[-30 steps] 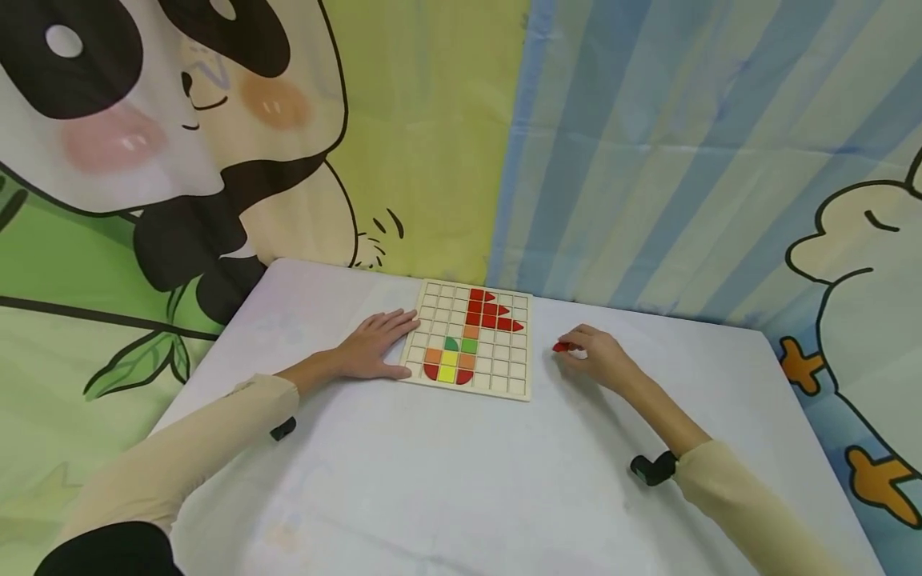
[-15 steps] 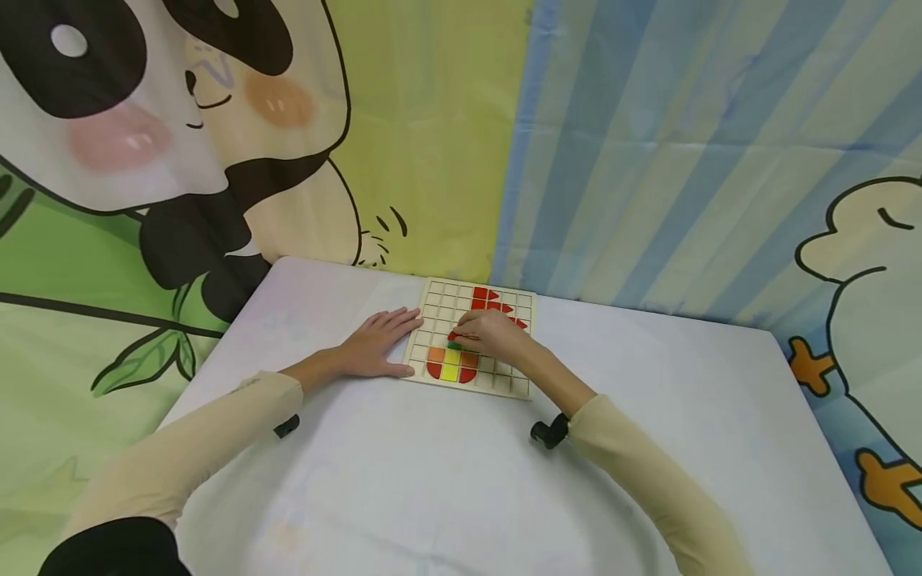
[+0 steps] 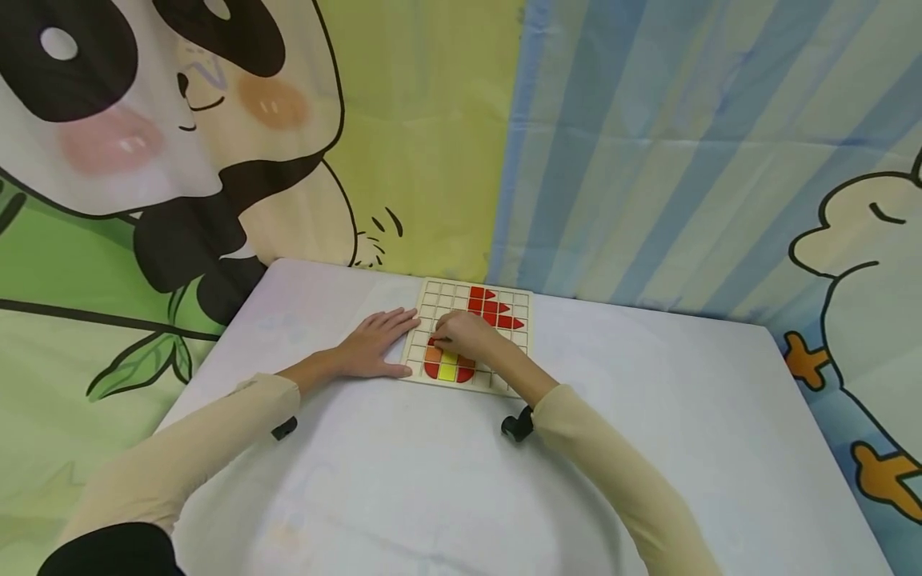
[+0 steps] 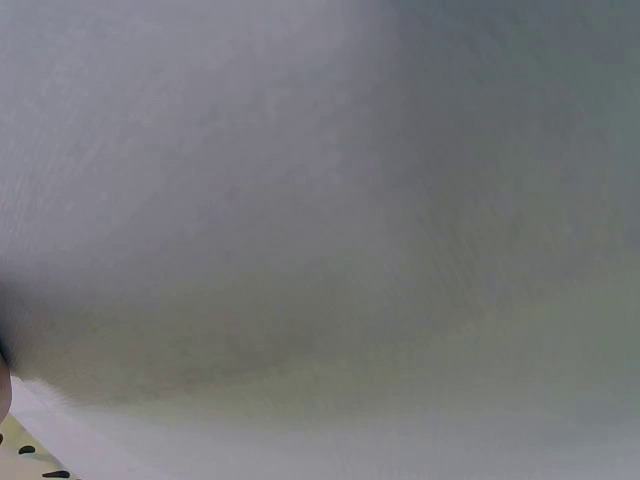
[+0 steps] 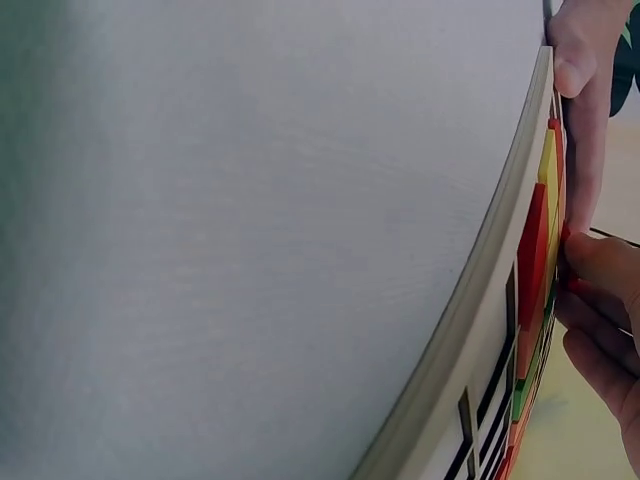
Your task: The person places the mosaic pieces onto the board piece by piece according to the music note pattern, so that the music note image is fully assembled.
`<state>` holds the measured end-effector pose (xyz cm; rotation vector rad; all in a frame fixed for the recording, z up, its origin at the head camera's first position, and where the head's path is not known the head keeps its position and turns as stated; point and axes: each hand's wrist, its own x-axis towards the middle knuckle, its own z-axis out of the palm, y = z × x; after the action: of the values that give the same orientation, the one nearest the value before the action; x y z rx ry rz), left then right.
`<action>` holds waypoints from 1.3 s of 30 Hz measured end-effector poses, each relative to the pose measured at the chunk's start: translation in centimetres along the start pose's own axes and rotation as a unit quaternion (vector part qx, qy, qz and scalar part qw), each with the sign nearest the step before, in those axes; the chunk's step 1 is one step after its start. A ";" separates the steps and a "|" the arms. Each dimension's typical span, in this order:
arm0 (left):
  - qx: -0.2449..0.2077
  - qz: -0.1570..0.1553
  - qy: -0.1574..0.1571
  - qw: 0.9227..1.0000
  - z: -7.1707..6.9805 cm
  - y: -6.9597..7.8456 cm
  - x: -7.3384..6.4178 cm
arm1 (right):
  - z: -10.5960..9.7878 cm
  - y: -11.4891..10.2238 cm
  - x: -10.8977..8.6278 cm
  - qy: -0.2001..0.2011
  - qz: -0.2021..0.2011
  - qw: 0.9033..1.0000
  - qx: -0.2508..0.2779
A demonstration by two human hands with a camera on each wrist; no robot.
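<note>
A light wooden grid board (image 3: 435, 301) lies on the table with coloured tiles in its cells. My left hand (image 3: 370, 348) rests at its left edge, fingers spread straight. Over the board's left middle, my right hand (image 3: 468, 334) pinches a small red tile (image 3: 432, 342), partly hidden by the fingers. Just below it sit yellow tiles (image 3: 447, 368) with orange and red ones beside them. Red tiles (image 3: 497, 312) form stepped rows at the upper right of the grid. The right wrist view shows the board edge-on, with the right fingertips (image 5: 600, 258) close against its face.
A white cloth covers the table (image 3: 403, 472). Behind it hangs a printed curtain (image 3: 425, 136) with a panda and blue stripes. A black wrist camera (image 3: 517, 426) sits under the right forearm. The left wrist view holds mostly pale cloth (image 4: 250, 200).
My right hand has carried the red tile from the table right of the board leftward over the grid, then slightly farther left. The left hand has stayed at the board's edge.
</note>
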<state>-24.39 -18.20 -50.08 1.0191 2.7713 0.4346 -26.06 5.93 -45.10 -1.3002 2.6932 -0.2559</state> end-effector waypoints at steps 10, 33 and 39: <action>-0.003 0.007 0.015 1.000 0.4 -0.2 -0.2 | 0.1 -0.3 0.0 -0.002 0.006 1.000 0.017; -0.012 0.010 0.012 1.000 1.0 -0.1 0.6 | -0.3 1.1 -2.8 0.001 0.037 0.996 0.077; -0.028 0.005 0.008 1.000 0.3 0.2 0.6 | -0.8 1.5 -5.0 0.033 0.072 0.988 0.130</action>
<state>-24.67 -17.60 -50.34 1.0208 2.7528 0.5202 -24.31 10.87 -44.36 -1.0368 2.6773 -0.6195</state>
